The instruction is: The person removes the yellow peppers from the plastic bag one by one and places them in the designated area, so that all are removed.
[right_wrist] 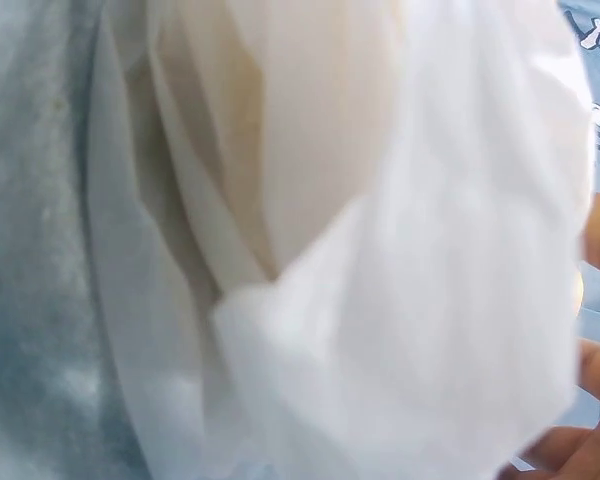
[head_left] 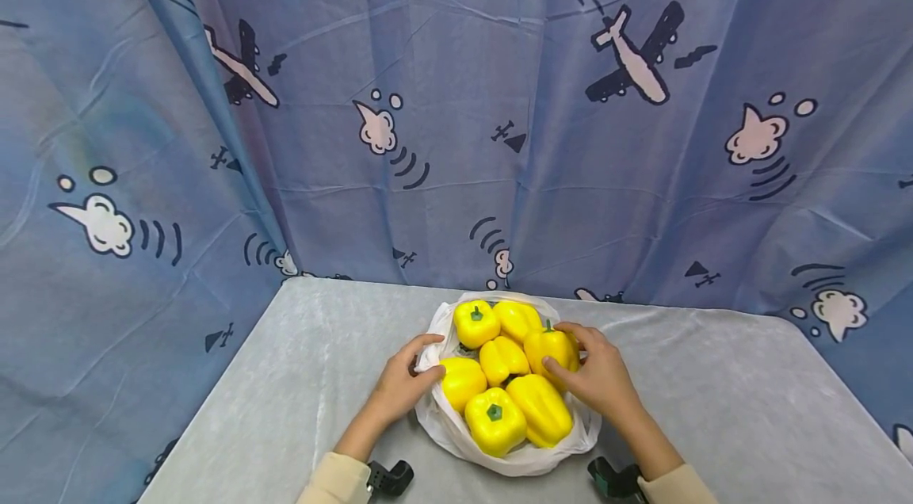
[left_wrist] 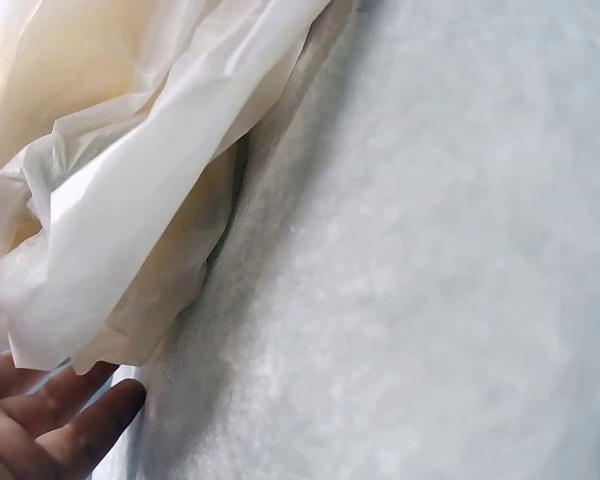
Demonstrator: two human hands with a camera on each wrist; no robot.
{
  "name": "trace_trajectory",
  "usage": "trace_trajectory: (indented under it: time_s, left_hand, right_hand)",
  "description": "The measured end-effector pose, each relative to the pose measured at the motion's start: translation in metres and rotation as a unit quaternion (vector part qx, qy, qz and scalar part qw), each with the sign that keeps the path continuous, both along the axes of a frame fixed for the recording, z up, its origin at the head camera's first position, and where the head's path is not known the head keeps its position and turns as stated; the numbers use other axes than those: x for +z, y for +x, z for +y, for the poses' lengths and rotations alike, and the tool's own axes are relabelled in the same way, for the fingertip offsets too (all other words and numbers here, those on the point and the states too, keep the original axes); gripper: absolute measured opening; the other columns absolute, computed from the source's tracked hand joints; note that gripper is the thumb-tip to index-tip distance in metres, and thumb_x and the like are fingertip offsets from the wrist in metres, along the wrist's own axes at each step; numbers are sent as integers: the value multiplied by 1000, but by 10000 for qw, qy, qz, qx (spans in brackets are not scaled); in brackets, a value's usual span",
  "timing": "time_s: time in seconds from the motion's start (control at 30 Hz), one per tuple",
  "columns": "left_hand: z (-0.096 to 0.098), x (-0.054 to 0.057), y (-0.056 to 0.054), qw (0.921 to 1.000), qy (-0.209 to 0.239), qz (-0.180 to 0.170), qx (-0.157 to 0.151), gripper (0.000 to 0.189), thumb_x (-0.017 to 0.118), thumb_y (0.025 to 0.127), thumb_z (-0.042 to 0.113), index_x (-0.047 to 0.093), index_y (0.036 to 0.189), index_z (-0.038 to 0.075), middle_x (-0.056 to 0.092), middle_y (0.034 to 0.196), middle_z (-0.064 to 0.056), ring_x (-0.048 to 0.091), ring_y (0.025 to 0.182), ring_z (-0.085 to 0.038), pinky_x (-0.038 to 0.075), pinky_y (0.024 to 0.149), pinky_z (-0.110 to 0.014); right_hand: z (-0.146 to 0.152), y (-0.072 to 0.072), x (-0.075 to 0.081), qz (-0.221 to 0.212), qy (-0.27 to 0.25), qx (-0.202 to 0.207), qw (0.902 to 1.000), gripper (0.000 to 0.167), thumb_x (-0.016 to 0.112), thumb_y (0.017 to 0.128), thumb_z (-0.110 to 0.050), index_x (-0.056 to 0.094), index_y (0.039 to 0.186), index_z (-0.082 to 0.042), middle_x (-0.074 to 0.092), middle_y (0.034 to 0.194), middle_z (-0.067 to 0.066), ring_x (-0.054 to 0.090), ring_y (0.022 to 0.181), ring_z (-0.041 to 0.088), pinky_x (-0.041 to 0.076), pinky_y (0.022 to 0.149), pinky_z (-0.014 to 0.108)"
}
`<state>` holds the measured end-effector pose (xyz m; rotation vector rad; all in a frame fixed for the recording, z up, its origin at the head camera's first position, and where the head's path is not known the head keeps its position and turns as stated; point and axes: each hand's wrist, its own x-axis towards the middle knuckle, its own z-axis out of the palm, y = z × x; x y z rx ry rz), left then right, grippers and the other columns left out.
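Note:
A white plastic bag lies wide-mouthed on the table, with several yellow bell peppers inside. At its left rim my left hand holds the bag, thumb toward the inside beside the left pepper. In the left wrist view, fingers reach along the outside of the crumpled plastic. My right hand grips the pepper at the upper right, thumb on its front and fingertips near its stem. White plastic fills most of the right wrist view and hides that pepper.
The table wears a pale grey cloth and extends to both sides of the bag. A blue curtain printed with planes and clouds hangs behind it and along the left side. Dark wrist devices sit at both sleeves.

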<state>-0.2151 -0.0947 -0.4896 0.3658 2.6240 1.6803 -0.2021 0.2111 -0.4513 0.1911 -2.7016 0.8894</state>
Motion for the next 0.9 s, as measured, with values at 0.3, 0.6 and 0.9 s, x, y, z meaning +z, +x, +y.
trace_trajectory:
  time_s: [0.3, 0.6, 0.9]
  left_hand:
    - [5, 0, -3, 10000, -52, 0, 15, 35, 60, 91, 25, 59, 126, 26, 52, 141, -8, 48, 130, -29, 39, 104, -52]
    - [1, -1, -2, 10000, -15, -11, -46, 32, 58, 91, 19, 60, 123, 23, 54, 138, -9, 50, 125, -27, 40, 102, -50]
    - [-1, -2, 0, 9998, -129, 142, 3, 34, 55, 89, 15, 61, 122, 15, 55, 136, -14, 48, 130, -33, 36, 107, -54]
  right_hand:
    - [1, 1, -1, 9, -110, 15, 9999, 51, 79, 77, -27, 61, 122, -9, 62, 117, 19, 60, 93, 29, 54, 77, 43]
    - [2, 2, -1, 48, -275, 11, 9996, 50, 79, 77, -24, 61, 121, -9, 62, 117, 17, 59, 93, 28, 54, 76, 44]
    - [4, 3, 2, 217, -429, 54, 9988, 50, 79, 77, -21, 61, 122, -9, 59, 120, 18, 58, 96, 31, 54, 78, 48]
